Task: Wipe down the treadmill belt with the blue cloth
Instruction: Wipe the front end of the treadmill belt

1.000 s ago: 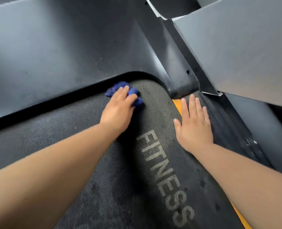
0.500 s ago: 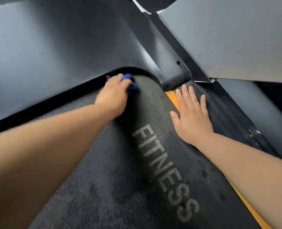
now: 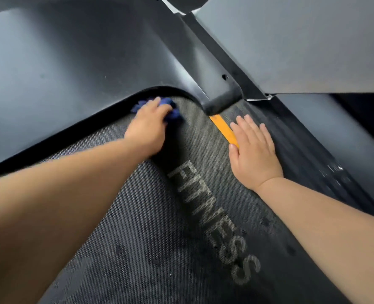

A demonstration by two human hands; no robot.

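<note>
Over the last second the left hand (image 3: 147,128) carried the blue cloth (image 3: 170,106) away from the FITNESS lettering (image 3: 212,218) until it reached the far end of the treadmill belt (image 3: 137,216), where the belt slips under the dark motor cover (image 3: 72,73). The cloth sat bunched against that lip, beyond the letter F. The fingers were curved over it and held it down on the belt. That suggests the stroke had run out of belt, so a pull back toward the lettering seemed due. The belt nearer than the lettering showed dark blotches, which suggests much wiping remained.

The right hand (image 3: 254,150) had stayed flat with its fingers spread, holding nothing — lying across the orange strip (image 3: 221,126) just right of the lettering.

No container was in view.
</note>
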